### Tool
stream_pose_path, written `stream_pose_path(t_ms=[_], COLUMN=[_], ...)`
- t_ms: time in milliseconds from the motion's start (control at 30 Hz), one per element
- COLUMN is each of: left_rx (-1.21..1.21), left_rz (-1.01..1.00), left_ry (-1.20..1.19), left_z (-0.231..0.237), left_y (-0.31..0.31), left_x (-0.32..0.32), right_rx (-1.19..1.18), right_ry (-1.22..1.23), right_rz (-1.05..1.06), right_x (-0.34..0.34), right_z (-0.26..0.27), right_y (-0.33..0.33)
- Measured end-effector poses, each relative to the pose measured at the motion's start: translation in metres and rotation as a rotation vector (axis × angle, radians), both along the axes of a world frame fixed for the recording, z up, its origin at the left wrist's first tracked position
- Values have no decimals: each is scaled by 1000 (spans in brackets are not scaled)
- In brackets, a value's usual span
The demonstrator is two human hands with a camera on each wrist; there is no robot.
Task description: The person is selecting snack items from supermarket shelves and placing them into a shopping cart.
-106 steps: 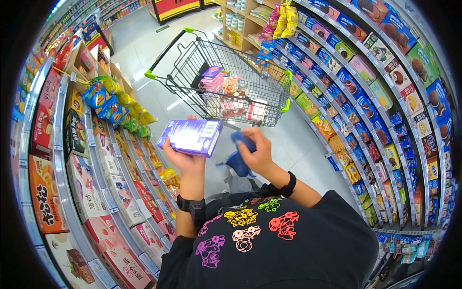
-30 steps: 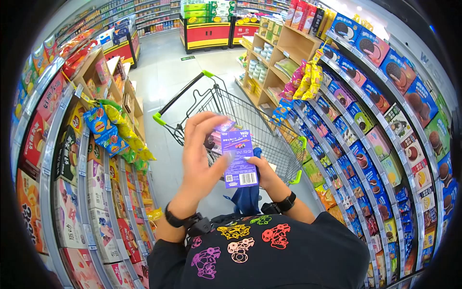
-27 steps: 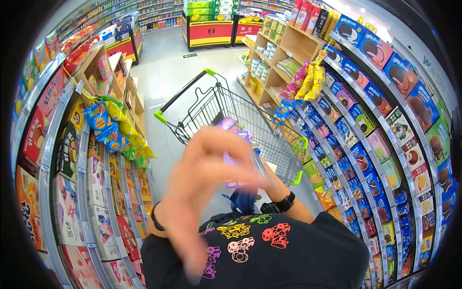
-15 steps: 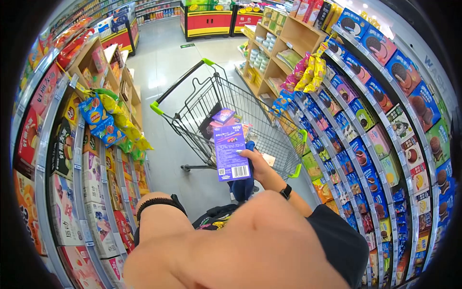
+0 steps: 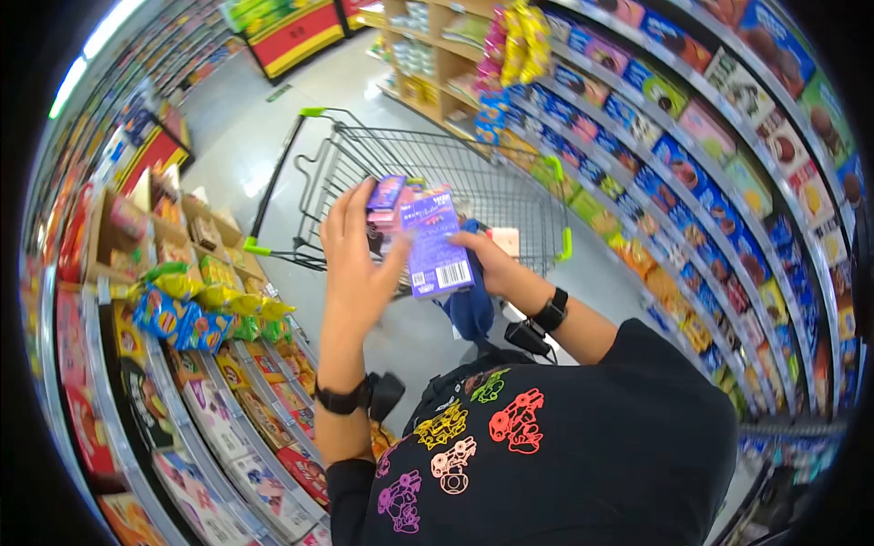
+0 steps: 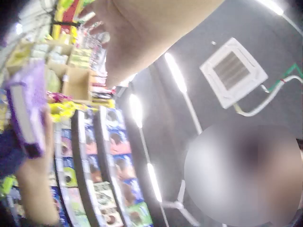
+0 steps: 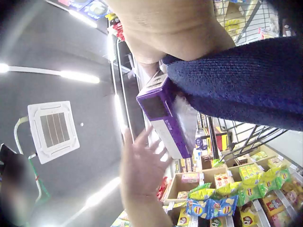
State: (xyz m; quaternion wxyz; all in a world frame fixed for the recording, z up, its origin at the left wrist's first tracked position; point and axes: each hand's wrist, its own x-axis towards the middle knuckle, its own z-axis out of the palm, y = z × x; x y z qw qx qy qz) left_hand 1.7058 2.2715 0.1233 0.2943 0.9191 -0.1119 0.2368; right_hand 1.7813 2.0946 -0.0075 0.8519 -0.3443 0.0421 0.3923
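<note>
cart (image 5: pixel 565 244) w/ pkgs (image 5: pixel 387 193), purple box (image 5: pixel 434 244) in rh (image 5: pixel 496 267)

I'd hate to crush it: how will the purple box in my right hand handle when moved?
The purple box is probably stiff, given its flat faces and straight edges. It seems light: your right hand alone appears to hold it.

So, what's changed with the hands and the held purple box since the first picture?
The purple box has moved across from the left hand to the right hand, turned so its barcode end is toward the person. The left hand no longer grips it and is raised beside it, fingers extended. The blue fabric item is still at the right hand; the shopping cart, with packages in it, is still ahead.
</note>
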Motion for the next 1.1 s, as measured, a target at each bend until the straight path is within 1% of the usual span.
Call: stream_pose_path(t_ms=[33,67,100,167,200,300,333,433,467,500,567,600,633,667,700,733,767,800,833,867,900,967,1000,1033,1067,1100], left_rx=[-25,-165,-307,-884,-988,-931,-943,-1019,-964,-904,-811,-790,-773,-825,-884,-945,-985,-1027,-1072,-1186,-980,-560,-709,-620,-475,-151], left_rz=[112,27,-54,-217,-180,-181,-211,-96,-61,-27,15,25,34,40,52,67,-5,-75,-147,-170,-33,237,161,190,234,269], left_ry=[144,234,322,781,912,1066,1000,1022,1094,1168,1323,1392,1457,1556,1656,1755,1777,1791,1793,1811,1763,1628,1657,1361,1075,856], left_z=[-49,-101,-138,-166,-167,-209,-235,-325,-351,-376,-433,-466,-484,-472,-442,-427,-447,-481,-500,-492,-499,-509,-461,-429,-399,-380], left_y=[6,7,6,-16,-29,-51,-62,-96,-107,-117,-133,-140,-146,-152,-158,-160,-161,-161,-160,-159,-160,-149,-122,-99,-75,-47], left_x=[22,38,53,71,83,133,152,203,216,228,238,238,239,243,249,254,246,232,224,225,220,215,250,270,290,304], right_rx=[-8,-9,-3,2,-90,-413,-482,-573,-662,-742,-648,-706,-766,-831,-817,-803,-789,-776,-1008,-1235,-1453,-1826,-1780,-1478,-1239,-1003], right_ry=[-1,54,91,176,172,52,91,108,166,203,260,279,292,304,350,397,446,526,522,504,466,194,115,158,242,321], right_rz=[-16,-27,-39,-55,-114,-172,-191,-126,-80,-35,-18,-14,-7,10,5,1,2,-26,64,159,252,217,284,272,249,222], right_x=[7,11,22,44,59,103,119,163,175,186,190,192,192,192,194,193,189,183,183,184,189,193,198,212,225,239], right_z=[-8,-3,-8,-26,-43,-92,-111,-180,-185,-225,-272,-285,-294,-303,-311,-318,-323,-336,-333,-323,-312,-287,-285,-271,-258,-243], right_y=[-7,-14,-20,-32,-39,-63,-72,-101,-108,-116,-125,-129,-132,-137,-143,-148,-152,-157,-160,-159,-153,-138,-137,-131,-112,-91])
